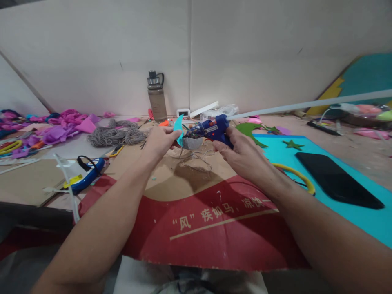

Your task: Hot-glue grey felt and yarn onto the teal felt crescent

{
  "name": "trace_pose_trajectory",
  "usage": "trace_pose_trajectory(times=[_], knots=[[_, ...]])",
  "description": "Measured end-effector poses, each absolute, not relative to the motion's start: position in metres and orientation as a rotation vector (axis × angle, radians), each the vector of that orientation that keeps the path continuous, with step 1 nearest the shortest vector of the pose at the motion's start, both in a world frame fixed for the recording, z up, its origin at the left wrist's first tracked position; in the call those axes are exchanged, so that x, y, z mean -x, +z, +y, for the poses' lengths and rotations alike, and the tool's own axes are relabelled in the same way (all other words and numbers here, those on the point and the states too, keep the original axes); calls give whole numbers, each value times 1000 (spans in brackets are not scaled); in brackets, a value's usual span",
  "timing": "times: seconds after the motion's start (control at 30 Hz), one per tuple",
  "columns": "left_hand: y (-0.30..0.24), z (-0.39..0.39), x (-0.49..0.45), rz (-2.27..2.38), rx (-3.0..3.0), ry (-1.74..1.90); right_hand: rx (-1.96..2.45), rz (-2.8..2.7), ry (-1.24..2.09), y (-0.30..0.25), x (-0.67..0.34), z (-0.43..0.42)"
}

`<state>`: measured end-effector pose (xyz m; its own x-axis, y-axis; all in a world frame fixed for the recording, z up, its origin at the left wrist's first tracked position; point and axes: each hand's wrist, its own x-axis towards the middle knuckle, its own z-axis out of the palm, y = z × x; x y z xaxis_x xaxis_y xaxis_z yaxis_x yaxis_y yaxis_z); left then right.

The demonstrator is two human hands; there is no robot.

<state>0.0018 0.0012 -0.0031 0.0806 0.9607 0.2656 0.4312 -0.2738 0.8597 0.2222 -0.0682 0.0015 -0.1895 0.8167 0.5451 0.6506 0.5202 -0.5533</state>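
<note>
Between the fingers of my left hand (161,143) is a small turquoise foam piece (178,128), curved and pointed at the top. My right hand (240,149) is wrapped round the handle of a blue hot glue gun (216,130). A long white glue stick (284,108) runs out of the gun's back toward the right edge. The gun's nozzle points left, close to the foam piece; I cannot tell whether they touch. Behind and below the nozzle shows a grey rounded thing (193,143), partly hidden, with thin loose strings (199,160) beneath it.
A red and tan cardboard sheet (220,241) covers the work area. Grey cord (118,132) lies left, near a water bottle (157,98). At right, a black phone (337,179) and a green star (293,145) lie on turquoise foam sheet (364,220). Pink and purple scraps (67,126) fill the far left.
</note>
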Motion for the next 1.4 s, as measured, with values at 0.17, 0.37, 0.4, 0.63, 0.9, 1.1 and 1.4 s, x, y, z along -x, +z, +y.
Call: trace_pose_trajectory(times=[0.17, 0.37, 0.4, 0.63, 0.9, 1.1, 1.4], knots=[[-5, 3, -1, 1358, -1783, 1158, 1187, -1908, 269, 0, -222, -67], [-4, 1, -3, 1372, -1765, 1141, 1167, -1903, 280, 2, -222, -67], [-3, 1, -3, 1376, -1762, 1137, 1172, -1900, 281, 2, -222, -67], [1, -4, -5, 1381, -1780, 1113, 1203, -1891, 270, 2, -222, -67], [-1, -1, -2, 1406, -1828, 1120, 1262, -1912, 223, 2, -222, -68], [-4, 2, 1, 1448, -1842, 1132, 1276, -1946, 216, 4, -221, -71], [-2, 2, 1, 1455, -1859, 1126, 1272, -1942, 249, 4, -221, -71]])
